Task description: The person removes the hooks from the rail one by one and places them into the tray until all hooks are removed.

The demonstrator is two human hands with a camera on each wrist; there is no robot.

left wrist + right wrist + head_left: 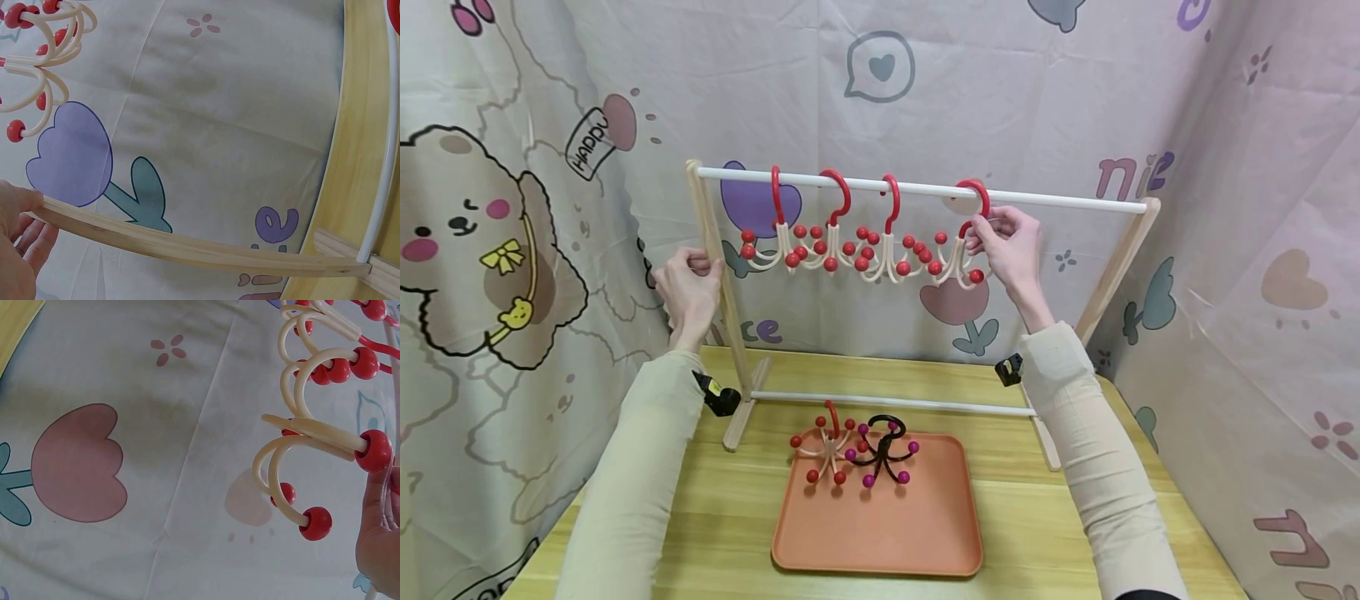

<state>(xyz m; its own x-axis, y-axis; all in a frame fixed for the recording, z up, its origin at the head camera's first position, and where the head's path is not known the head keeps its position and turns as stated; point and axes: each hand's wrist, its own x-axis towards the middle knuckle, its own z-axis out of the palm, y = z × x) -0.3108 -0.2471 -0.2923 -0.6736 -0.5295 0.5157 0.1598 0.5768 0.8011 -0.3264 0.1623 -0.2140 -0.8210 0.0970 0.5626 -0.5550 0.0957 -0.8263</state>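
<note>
My left hand holds the left wooden post of a hanging rack; in the left wrist view its thumb and fingers lie on either side of the post. At the right, my right hand pinches the red hook of a multi-arm hanger with cream arms and red ball tips. That hook loops over the white top rail. Three similar red-hooked hangers, the nearest being one hanger, hang along the rail to the left. The right wrist view shows a red ball close by my right hand.
An orange tray lies on the wooden table before the rack. At its back left are a cream hanger with red balls and a black hanger with purple balls. A white lower bar joins the rack's feet; a printed curtain surrounds the table.
</note>
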